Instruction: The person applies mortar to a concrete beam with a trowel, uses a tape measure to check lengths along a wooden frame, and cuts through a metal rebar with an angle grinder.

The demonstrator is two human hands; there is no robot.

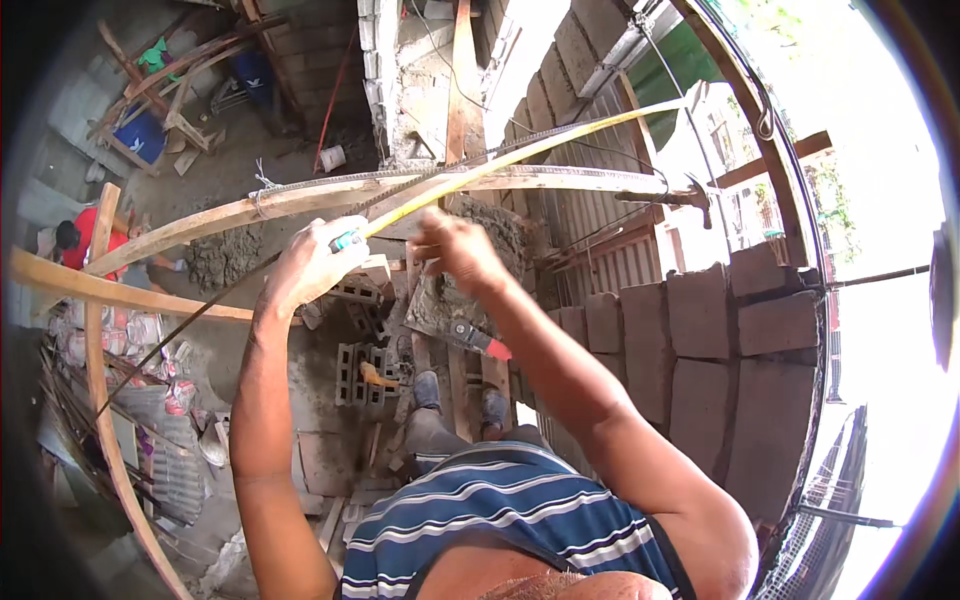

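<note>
A tape measure (348, 241) with a teal case sits in my closed left hand (322, 262). Its yellow blade (520, 153) stretches up to the right, past the wooden beam. My right hand (455, 250) is just below the blade, its fingers bent and smeared by motion; whether they touch anything I cannot tell. A thin dark rebar (185, 335) slants from the lower left, passes by my left hand and runs on beside the blade. Ahead of both hands lies the long pale wooden beam (370, 190), with wire tied round it at its left part.
A hammer (685, 196) rests at the beam's right end. Below my hands are a grey-and-red tool (478, 338), wet mortar (495, 225) and a hollow block (362, 375). A block wall (700, 340) stands right; a person in red (90, 240) is below at left, past wooden poles (103, 350).
</note>
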